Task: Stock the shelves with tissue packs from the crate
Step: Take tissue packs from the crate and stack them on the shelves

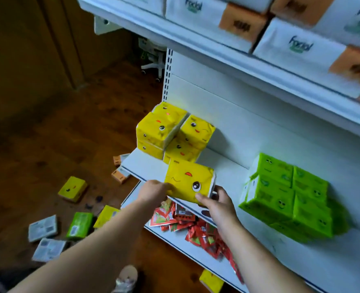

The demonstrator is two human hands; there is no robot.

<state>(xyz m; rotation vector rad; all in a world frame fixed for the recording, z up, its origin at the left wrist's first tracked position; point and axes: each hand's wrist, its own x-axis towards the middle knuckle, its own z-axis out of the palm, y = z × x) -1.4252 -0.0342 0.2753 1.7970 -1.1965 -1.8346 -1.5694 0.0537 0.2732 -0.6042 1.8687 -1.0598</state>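
Both hands grip one yellow tissue pack (188, 181) at the middle shelf (145, 168) edge: left hand (154, 190), right hand (217, 205).

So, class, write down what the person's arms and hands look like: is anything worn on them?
The left forearm and right forearm are bare to the frame's edge, with no sleeves. The left hand and right hand wear no gloves; no watch, bracelet or ring shows.
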